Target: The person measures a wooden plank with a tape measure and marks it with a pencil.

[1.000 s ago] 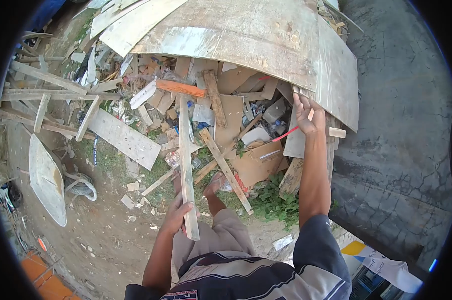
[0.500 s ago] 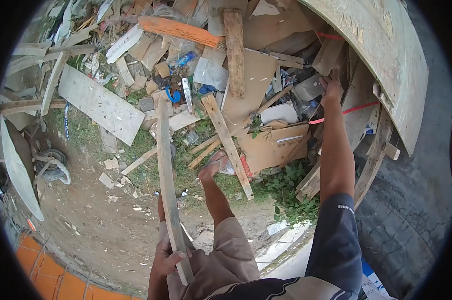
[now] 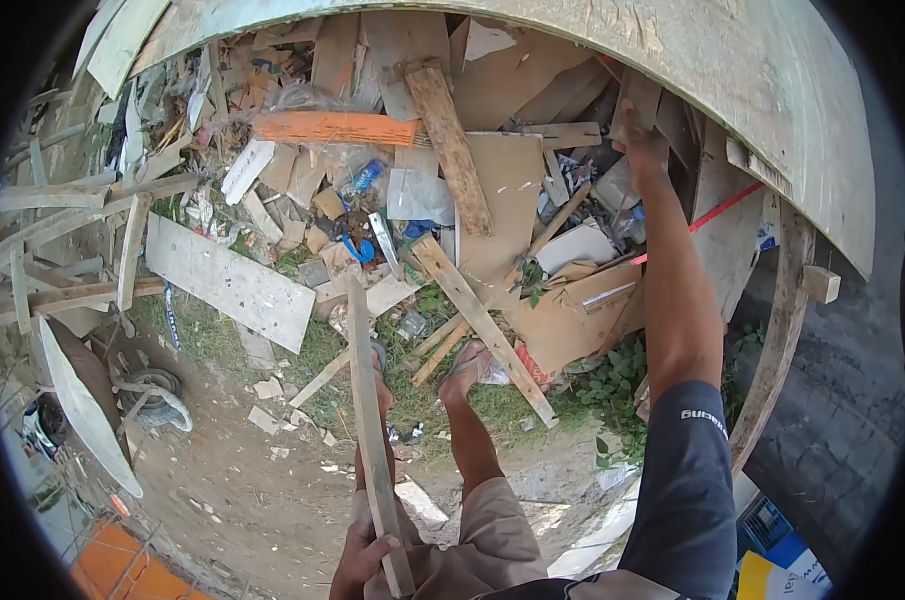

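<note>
A long, narrow wooden plank (image 3: 369,420) rises from my left hand (image 3: 365,555), which is wrapped around its lower end in front of my shorts. Its upper end stands over the debris. My right arm is stretched out to the far right of the pile. There, my right hand (image 3: 643,150) grips the lower part of a short wooden board (image 3: 635,100) under the edge of a large curved-looking panel (image 3: 773,90). Part of the fingers is hidden by the board and shadow.
Scrap covers the ground: an orange-painted board (image 3: 333,127), a rough plank (image 3: 451,150), a slanting plank (image 3: 483,325), cardboard (image 3: 573,320) and a pale flat panel (image 3: 228,280). A red strap (image 3: 725,207) lies right of my arm. Green plants (image 3: 618,385) grow nearby.
The view has shifted, and the large panel now spans the top. My right hand has moved farther up along the short board. My left hand still holds the long plank.
</note>
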A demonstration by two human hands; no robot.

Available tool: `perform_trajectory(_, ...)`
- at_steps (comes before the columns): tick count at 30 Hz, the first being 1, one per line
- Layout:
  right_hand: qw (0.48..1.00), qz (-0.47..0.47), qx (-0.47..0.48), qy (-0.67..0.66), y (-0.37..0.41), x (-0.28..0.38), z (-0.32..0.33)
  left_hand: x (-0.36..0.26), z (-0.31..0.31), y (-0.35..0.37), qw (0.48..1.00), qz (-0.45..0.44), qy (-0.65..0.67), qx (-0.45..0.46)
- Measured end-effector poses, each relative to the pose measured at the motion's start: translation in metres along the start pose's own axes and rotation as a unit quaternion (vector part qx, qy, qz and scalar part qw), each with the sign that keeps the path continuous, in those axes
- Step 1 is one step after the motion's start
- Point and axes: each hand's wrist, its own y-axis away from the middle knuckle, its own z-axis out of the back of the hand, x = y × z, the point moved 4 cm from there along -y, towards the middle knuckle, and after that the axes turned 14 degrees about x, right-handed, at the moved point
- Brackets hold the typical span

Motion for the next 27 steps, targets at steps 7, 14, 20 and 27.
perform_trajectory(7,0.941,0.294,0.005,-0.169,-0.065,-0.024,-0.007,-0.017,-0.013,-0.024,0.999,-0.017,0.044,0.021)
perform_trajectory(14,0.994,0.034,-0.035,0.1,-0.024,0.004,0.0,-0.007,-0.016,-0.038,0.999,0.049,-0.013,0.019)
perform_trajectory(20,0.997,0.021,0.033,0.068,-0.021,0.005,0.001,0.034,-0.007,-0.045,0.999,0.047,-0.006,0.021)
perform_trajectory(27,0.996,-0.008,0.082,0.022,-0.01,0.013,0.026,0.053,-0.007,-0.03,0.999,0.003,0.043,0.012)
